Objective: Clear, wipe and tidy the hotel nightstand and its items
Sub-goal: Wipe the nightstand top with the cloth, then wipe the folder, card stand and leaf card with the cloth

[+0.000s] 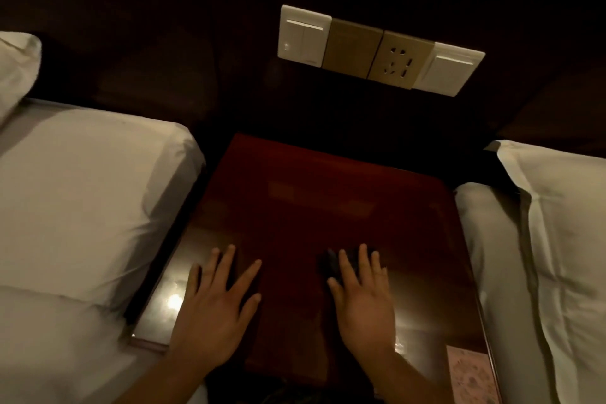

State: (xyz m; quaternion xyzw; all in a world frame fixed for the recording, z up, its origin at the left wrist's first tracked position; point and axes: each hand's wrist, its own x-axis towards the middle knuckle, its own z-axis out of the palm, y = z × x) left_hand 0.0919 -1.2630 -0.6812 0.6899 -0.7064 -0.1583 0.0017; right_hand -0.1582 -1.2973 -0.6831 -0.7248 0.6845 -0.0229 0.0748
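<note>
Right hand [360, 302]: fingers flat, pressed dark cloth [331, 264] onto nightstand [328, 200], near front edge.
Left hand [216, 302]: flat, splayed, held nothing.
Wipe path: likely lay ahead of cloth, toward switch panel [377, 49].

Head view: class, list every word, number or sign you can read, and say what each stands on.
None can be read.
Pink card on the nightstand: speckled print, too blurred to read.
Wall switches: no legible marks.
</note>
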